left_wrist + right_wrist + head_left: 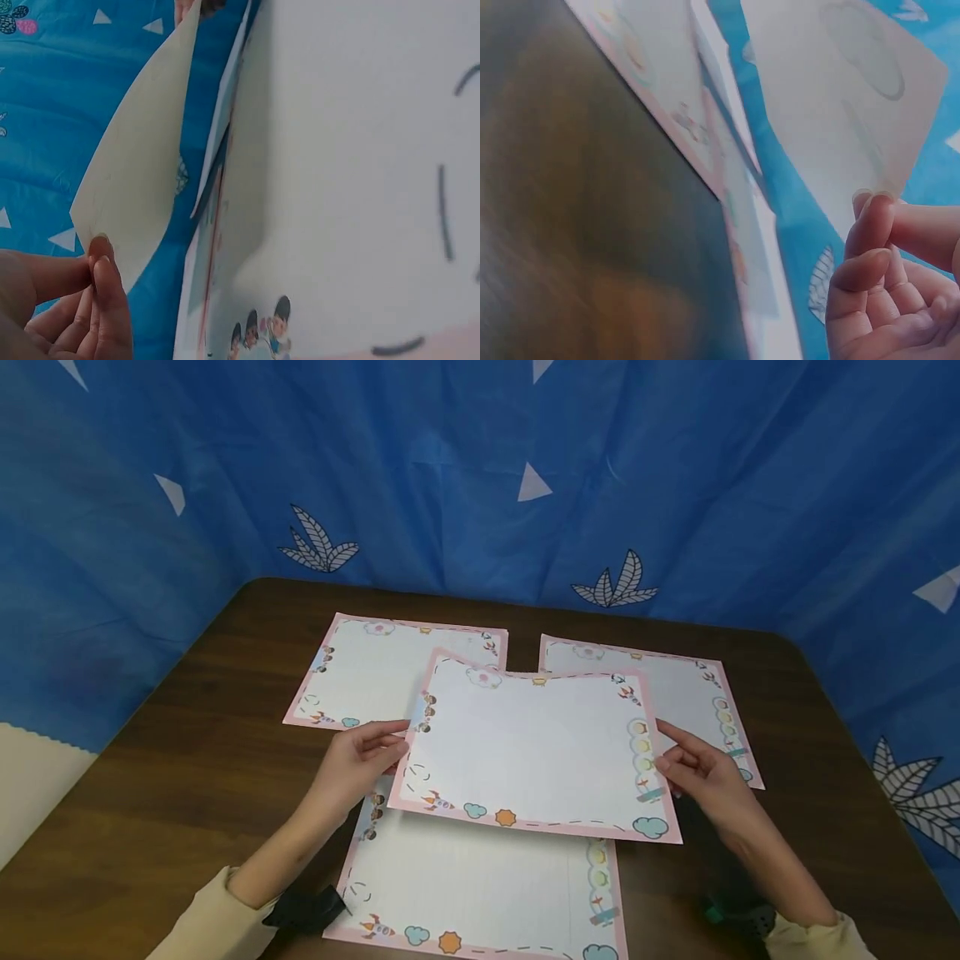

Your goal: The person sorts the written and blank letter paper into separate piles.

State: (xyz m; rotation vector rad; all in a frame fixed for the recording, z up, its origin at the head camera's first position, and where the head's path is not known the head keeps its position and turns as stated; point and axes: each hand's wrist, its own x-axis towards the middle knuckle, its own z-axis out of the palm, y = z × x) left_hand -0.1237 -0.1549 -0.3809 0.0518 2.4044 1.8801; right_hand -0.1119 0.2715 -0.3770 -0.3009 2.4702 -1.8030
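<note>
Both hands hold up one sheet of paper, white with a pink border of cartoon rockets, clouds and dashes. The left hand pinches its left edge between thumb and fingers; in the left wrist view the sheet's pale underside rises from the fingertips. At the right edge, the right hand pinches it the same way, also seen in the right wrist view with the sheet bending away. The sheet's top edge sags slightly. Below it, a matching front sheet lies on the table, partly covered.
Two more matching sheets lie behind, a left one and a right one, each partly hidden by the raised sheet. The dark wooden table meets a blue curtain at its back. Black wrist straps sit by the sleeves.
</note>
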